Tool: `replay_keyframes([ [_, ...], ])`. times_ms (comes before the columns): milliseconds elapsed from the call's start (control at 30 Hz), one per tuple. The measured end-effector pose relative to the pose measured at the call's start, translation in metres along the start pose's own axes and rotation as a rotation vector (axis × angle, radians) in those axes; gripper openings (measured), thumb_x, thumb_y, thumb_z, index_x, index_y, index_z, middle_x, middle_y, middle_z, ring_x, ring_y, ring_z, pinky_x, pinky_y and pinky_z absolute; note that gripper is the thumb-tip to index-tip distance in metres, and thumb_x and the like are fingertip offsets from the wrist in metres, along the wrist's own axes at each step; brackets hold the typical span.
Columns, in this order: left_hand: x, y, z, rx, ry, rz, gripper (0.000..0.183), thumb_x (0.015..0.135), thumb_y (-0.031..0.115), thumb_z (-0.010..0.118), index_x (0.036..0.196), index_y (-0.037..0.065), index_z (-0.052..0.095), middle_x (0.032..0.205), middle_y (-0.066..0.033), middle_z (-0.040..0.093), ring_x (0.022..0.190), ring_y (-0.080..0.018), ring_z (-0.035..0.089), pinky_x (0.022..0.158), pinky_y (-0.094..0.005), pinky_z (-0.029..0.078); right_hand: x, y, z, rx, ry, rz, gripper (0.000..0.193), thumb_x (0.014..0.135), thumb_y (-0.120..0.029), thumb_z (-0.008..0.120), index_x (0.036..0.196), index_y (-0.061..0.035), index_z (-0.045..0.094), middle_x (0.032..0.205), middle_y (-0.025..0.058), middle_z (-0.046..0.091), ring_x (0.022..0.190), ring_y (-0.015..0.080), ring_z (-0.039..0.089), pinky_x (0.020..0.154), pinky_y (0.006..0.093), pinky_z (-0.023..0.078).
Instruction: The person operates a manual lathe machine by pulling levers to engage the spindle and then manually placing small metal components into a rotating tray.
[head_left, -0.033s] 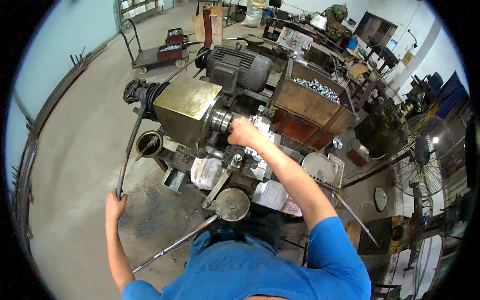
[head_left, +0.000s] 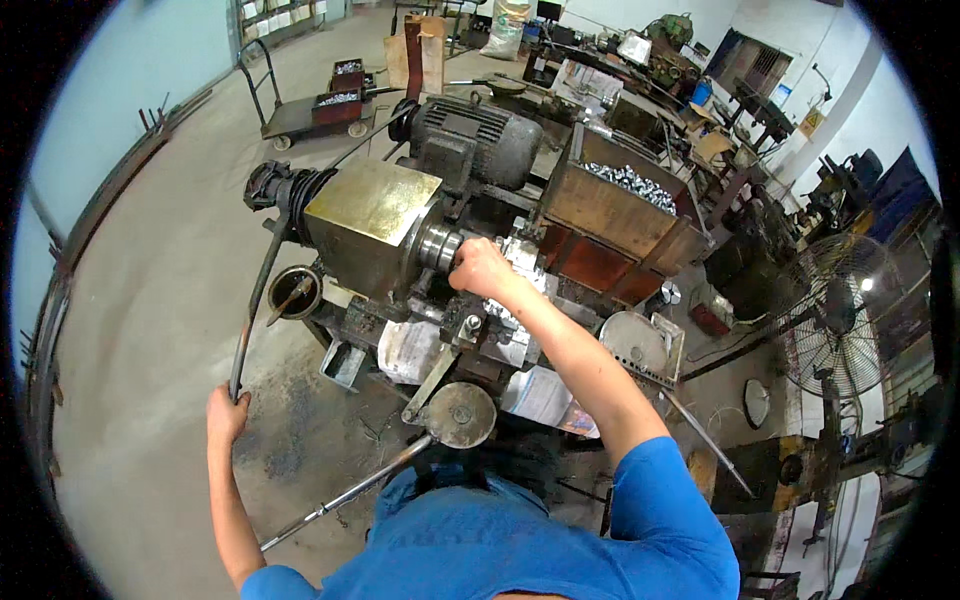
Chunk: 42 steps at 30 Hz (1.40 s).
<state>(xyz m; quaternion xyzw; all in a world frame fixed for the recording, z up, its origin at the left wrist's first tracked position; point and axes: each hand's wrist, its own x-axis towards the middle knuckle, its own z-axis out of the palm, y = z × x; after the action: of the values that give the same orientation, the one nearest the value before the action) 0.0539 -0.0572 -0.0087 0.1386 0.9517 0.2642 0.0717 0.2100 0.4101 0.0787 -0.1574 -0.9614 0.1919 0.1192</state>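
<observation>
My left hand is closed round the lower end of a long, dark metal lever. That lever runs up to the belt-driven end of a lathe headstock with a yellowish, oily top. At the other end of the headstock, a shiny steel chuck sticks out. My right hand is at the mouth of this chuck, fingers bent together. Whatever they may hold is hidden behind the hand. Below it lies the tool slide with a bolted block. A finned electric motor sits behind the headstock.
A rusty bin of small shiny metal parts stands right of the motor. A round pot with a brush-like stick hangs at left. Nearer me are a round plate and long rod. A fan stands right, a trolley far left.
The whole view has shifted very slightly. Both hands keep their places, the left on the lever and the right at the chuck.
</observation>
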Motion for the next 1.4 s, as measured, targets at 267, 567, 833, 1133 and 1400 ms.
replay_keyframes([
  [267, 0.025, -0.003, -0.029, 0.395, 0.195, 0.119, 0.022, 0.066, 0.013, 0.061, 0.085, 0.001, 0.064, 0.077, -0.0195, 0.062, 0.074, -0.0359, 0.06, 0.067, -0.0417, 0.048, 0.003, -0.023, -0.012, -0.025, 0.059, 0.159, 0.03, 0.056, -0.016, 0.059, 0.075, 0.0072, 0.061, 0.089, 0.0265, 0.057, 0.084, 0.0429, 0.057, 0.077, 0.0439, 0.048],
  [567, 0.126, -0.069, -0.071, 0.601, 0.239, 0.155, 0.018, 0.069, 0.006, 0.054, 0.085, 0.003, 0.062, 0.074, -0.0171, 0.06, 0.073, -0.0348, 0.059, 0.067, -0.0416, 0.047, -0.014, -0.027, -0.027, -0.049, 0.199, 0.063, 0.023, 0.055, -0.014, 0.06, 0.073, -0.0001, 0.064, 0.098, 0.0186, 0.055, 0.087, 0.0367, 0.056, 0.077, 0.0388, 0.047],
  [833, 0.076, 0.026, 0.086, -0.366, 0.369, 0.182, 0.027, 0.081, 0.015, 0.055, 0.105, 0.001, 0.058, 0.076, -0.009, 0.062, 0.068, -0.0186, 0.058, 0.064, -0.0313, 0.046, -0.15, 0.051, -0.099, 0.152, 0.418, 0.133, 0.027, 0.053, -0.008, 0.064, 0.079, -0.0058, 0.068, 0.085, 0.0121, 0.056, 0.081, 0.0258, 0.057, 0.071, 0.0307, 0.047],
  [1133, 0.094, 0.053, 0.199, 0.831, -0.412, 0.647, 0.018, 0.069, 0.021, 0.063, 0.084, 0.01, 0.061, 0.085, -0.0115, 0.064, 0.082, -0.0266, 0.062, 0.067, -0.0387, 0.049, -0.351, 0.13, -0.131, -0.108, 0.35, 0.942, 0.046, 0.057, -0.014, 0.062, 0.102, -0.0041, 0.063, 0.084, 0.0219, 0.063, 0.079, 0.0316, 0.062, 0.071, 0.0364, 0.049],
  [1400, 0.094, 0.069, 0.176, 0.635, -0.234, 0.488, 0.036, 0.074, 0.026, 0.061, 0.108, 0.016, 0.059, 0.095, -0.0111, 0.062, 0.088, -0.029, 0.06, 0.075, -0.042, 0.048, -0.562, 0.259, -0.089, -0.632, -0.015, 1.453, 0.043, 0.065, -0.019, 0.063, 0.105, -0.0058, 0.052, 0.107, 0.0162, 0.055, 0.106, 0.032, 0.049, 0.092, 0.0487, 0.035],
])
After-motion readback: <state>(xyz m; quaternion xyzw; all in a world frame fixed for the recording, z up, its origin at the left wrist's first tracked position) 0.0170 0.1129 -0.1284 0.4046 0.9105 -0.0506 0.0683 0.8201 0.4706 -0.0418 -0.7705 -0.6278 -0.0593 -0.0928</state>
